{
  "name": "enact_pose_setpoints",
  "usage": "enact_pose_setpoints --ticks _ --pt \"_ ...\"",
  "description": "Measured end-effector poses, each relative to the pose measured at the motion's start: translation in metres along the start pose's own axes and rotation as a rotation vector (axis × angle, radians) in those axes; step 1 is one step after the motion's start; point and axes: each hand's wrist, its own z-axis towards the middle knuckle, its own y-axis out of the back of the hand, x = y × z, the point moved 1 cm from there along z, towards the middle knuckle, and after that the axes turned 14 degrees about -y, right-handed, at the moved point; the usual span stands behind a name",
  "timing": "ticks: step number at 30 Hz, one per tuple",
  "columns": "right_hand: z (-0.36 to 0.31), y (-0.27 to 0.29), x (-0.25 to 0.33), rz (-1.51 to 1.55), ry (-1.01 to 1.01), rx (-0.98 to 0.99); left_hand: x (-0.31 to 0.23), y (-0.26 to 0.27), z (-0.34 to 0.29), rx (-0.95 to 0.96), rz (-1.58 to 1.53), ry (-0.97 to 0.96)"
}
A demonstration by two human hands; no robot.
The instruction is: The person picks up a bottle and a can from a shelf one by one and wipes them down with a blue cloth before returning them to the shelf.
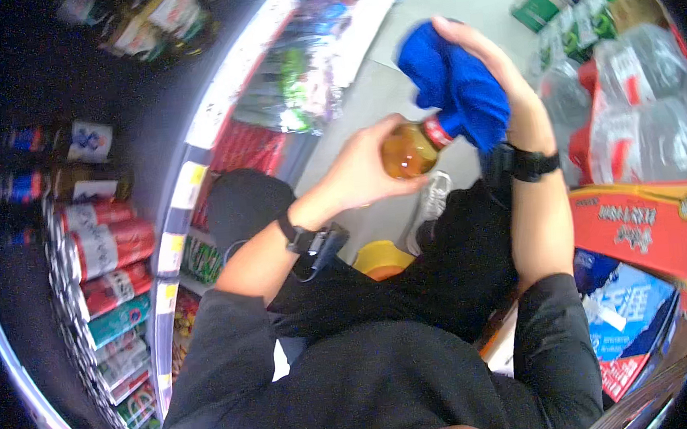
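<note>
My left hand [364,164] is wrapped round a bottle of amber liquid [405,155], which I hold tilted above my lap. The red-and-white neck [437,132] of the bottle points up and right. In my right hand [485,48] is a bunched blue cloth [460,84], gripped with the thumb over its top. A lower fold of the cloth touches the neck end of the bottle. Most of my right fingers are hidden behind the cloth.
On the left are shelves with red cans [104,248] and dark bottles [63,186]. Packaged goods [293,85] stand ahead. To the right are large clear bottles [644,138], a red carton [643,227] and blue packs [629,305]. Below my hands is a yellow object [383,256].
</note>
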Motion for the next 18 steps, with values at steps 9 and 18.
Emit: enact_pose_setpoints --ticks 9,18 --pt "0.050 0.010 -0.054 0.402 0.257 0.193 -0.009 -0.004 0.013 0.051 -0.538 0.070" --pt "0.058 0.007 -0.021 0.082 0.314 -0.209 -0.002 0.033 0.012 -0.204 -1.094 0.028"
